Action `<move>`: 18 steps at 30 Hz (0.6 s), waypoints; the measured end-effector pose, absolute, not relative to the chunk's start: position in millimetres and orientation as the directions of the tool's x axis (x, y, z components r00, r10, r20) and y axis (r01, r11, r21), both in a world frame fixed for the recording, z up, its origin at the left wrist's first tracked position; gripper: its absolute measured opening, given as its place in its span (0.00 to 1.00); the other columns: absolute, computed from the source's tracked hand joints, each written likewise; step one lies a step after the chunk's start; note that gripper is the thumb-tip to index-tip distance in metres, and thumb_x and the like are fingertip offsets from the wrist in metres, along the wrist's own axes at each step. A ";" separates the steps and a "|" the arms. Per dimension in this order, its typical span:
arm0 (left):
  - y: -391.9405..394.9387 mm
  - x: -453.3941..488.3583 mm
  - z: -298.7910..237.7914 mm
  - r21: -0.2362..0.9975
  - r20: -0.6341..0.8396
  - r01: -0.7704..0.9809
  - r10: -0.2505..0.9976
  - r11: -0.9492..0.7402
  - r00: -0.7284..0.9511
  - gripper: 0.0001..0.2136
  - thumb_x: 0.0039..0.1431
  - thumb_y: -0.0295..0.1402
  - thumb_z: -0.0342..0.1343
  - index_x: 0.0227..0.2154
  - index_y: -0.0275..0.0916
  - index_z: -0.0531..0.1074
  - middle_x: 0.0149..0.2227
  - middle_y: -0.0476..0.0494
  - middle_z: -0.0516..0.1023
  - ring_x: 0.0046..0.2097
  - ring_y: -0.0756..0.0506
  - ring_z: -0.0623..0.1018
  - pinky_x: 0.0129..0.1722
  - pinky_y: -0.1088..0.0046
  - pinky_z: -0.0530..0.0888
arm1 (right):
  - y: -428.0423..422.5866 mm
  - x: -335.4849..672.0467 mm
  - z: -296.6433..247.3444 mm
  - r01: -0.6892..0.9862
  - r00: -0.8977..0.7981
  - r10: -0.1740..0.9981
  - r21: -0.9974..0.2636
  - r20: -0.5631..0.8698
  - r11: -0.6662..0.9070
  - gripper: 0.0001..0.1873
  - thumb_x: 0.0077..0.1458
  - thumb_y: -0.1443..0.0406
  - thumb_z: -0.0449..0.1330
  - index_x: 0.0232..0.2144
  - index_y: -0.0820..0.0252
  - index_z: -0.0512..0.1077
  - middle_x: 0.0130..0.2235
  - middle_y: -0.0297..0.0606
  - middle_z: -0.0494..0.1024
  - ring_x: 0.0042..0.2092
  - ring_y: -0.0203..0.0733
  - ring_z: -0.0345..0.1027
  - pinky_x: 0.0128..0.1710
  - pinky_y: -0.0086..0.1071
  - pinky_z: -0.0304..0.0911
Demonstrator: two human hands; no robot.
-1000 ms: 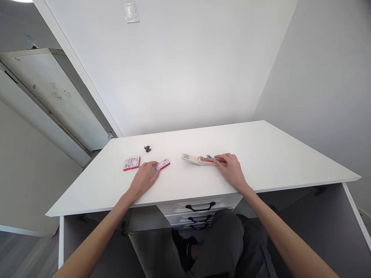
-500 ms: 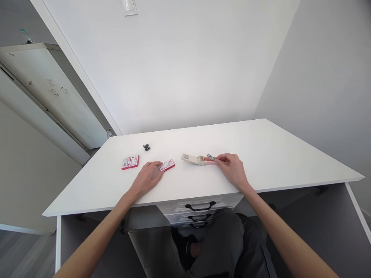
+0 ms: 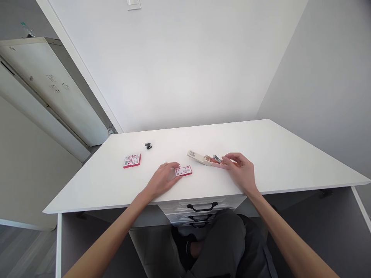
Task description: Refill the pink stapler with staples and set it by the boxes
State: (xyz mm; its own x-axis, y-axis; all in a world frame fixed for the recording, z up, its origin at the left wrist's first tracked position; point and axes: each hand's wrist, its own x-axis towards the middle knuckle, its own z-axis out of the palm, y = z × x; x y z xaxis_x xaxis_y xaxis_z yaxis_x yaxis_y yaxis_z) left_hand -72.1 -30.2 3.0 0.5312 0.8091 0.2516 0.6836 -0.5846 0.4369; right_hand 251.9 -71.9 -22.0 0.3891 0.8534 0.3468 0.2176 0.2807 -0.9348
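My left hand (image 3: 162, 179) rests on the desk, thumb and fingers closed on the left end of a small red-and-white staple box (image 3: 184, 170). To its right lies a slim beige and pink stapler (image 3: 199, 157), by its look, folded open with its beige part pointing left. My right hand (image 3: 241, 170) has its fingers closed at the pink end, which it partly hides. By those fingertips a narrow silver metal piece (image 3: 216, 158) sticks up. What the fingers cover inside is hidden.
Two more red-and-white boxes (image 3: 132, 160) lie side by side at the left. A small black item (image 3: 148, 146), its kind unclear, lies behind them. The white desk (image 3: 278, 154) has drawers with black handles (image 3: 202, 207) below its front edge. A wall (image 3: 185, 65) stands behind.
My left hand has slid the staple box to the right, closer to the stapler. My right hand and the stapler have shifted slightly right, and the stapler is turned a little.
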 end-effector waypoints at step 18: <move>-35.3 -51.6 1.5 0.505 0.343 0.540 0.730 -0.674 0.590 0.18 0.70 0.44 0.55 0.59 0.46 0.67 0.57 0.41 0.77 0.59 0.39 0.76 0.59 0.54 0.74 | -77.3 213.2 -18.2 0.079 -0.097 0.971 -0.971 0.219 0.227 0.14 0.57 0.50 0.69 0.34 0.53 0.78 0.46 0.41 0.83 0.35 0.43 0.76 0.36 0.42 0.79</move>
